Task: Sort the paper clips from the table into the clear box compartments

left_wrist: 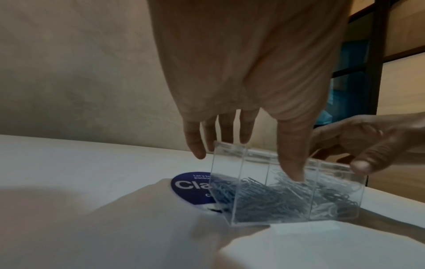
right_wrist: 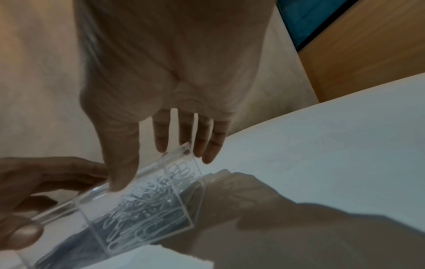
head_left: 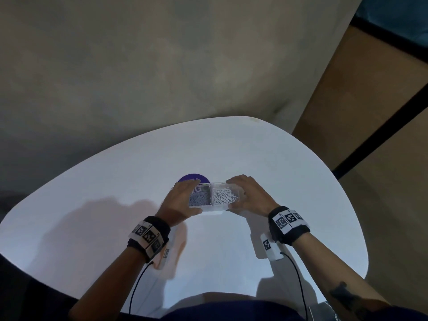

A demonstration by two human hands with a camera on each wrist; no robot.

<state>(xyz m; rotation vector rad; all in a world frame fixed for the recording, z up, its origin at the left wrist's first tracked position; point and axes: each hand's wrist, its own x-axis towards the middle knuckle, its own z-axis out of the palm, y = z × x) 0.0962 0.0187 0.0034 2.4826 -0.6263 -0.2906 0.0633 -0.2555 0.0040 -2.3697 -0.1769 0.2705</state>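
On the white table (head_left: 115, 181), near its middle: clear box (head_left: 214, 197), gripped from both ends and tilted off the surface. Left hand (head_left: 179, 200) over the left end, fingers behind the far wall, thumb on the near top edge. Right hand (head_left: 249, 195) clasping the right end likewise. Grey-blue paper clips (head_left: 196, 200) in the left compartment, white paper clips (head_left: 223, 195) in the right. Just behind the box, partly hidden: round purple sticker (head_left: 193, 177).
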